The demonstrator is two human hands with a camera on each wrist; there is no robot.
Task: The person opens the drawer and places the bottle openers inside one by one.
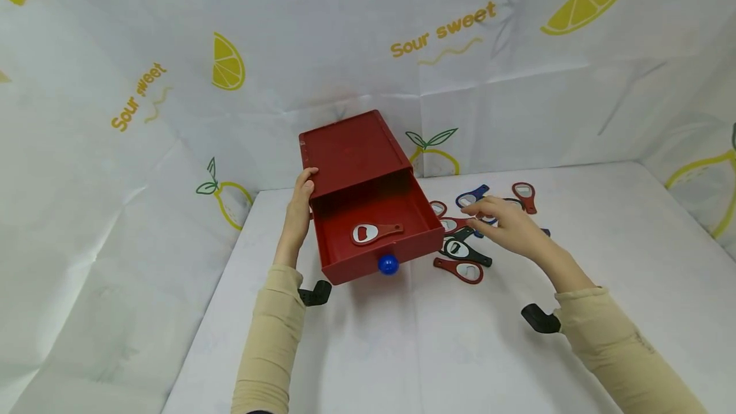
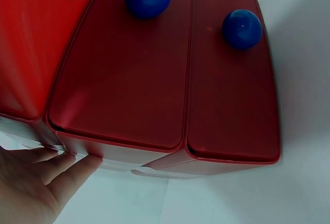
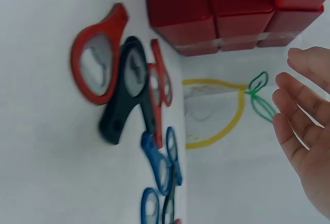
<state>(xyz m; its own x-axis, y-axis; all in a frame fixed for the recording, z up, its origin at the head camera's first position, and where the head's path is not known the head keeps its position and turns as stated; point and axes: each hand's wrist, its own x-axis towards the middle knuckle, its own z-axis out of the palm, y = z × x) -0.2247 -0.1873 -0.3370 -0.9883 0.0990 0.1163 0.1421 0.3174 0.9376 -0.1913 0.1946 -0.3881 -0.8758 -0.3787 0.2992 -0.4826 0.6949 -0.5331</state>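
Observation:
A red plastic drawer box (image 1: 353,152) stands toward the back of the table with its top drawer (image 1: 339,209) pulled out. One red bottle opener (image 1: 376,232) lies inside that drawer. My left hand (image 1: 297,213) is against the box's left side, fingertips at the upper edge; in the left wrist view its fingers (image 2: 72,175) extend along the side wall. To the right of the drawer my right hand (image 1: 508,225) hovers over several bottle openers, its fingers loosely bent and holding nothing. Nearest the front are a red opener (image 1: 460,269) and a black one (image 1: 467,252).
Blue knobs mark the drawer fronts, one (image 1: 388,265) on the pulled-out drawer and another (image 2: 242,29) on a closed one below. More openers, including a blue one (image 1: 471,197) and a red one (image 1: 524,197), lie farther back. A lemon-print sheet (image 1: 345,69) hangs behind the white table (image 1: 368,350).

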